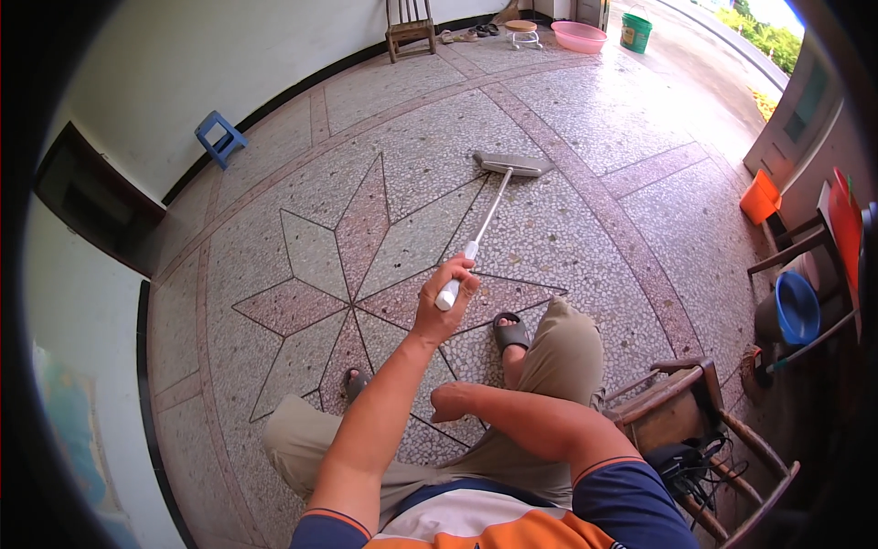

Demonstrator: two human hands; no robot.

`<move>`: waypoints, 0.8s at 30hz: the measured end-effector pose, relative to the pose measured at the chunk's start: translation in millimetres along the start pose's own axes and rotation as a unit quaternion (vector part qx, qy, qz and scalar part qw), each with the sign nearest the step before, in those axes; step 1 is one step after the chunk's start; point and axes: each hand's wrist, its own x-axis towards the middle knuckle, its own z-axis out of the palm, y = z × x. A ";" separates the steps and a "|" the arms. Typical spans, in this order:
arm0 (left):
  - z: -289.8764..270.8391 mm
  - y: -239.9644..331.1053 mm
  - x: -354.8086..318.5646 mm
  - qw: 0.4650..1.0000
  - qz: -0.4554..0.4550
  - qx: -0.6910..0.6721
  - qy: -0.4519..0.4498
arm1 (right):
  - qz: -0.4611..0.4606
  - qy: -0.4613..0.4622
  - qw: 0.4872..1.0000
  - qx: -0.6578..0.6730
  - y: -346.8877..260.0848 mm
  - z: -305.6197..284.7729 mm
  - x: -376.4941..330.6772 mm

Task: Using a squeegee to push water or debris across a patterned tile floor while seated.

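Note:
My left hand [446,291] is wrapped round the white grip of a long-handled squeegee [495,209]. Its thin pole slants away from me, up and to the right. The wide grey head [512,166] lies on or just over the speckled floor [412,247]. Lower down, my right hand [450,402] hangs bent at the wrist between my knees, apart from the squeegee. It looks curled closed with nothing showing in it, though most of its fingers face away.
To my right stands a wooden chair [672,412] with a dark bag and cords [686,467]. Beyond it are a blue basin [797,307] and an orange bucket [759,197]. A blue stool [219,137] is by the left wall. A pink basin [578,37] and green bucket [636,33] stand by the doorway.

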 end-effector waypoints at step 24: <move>-119.0 207.6 -194.3 0.963 0.127 0.018 0.236 | -0.002 -0.033 0.998 -0.051 5.7 11.8 0.4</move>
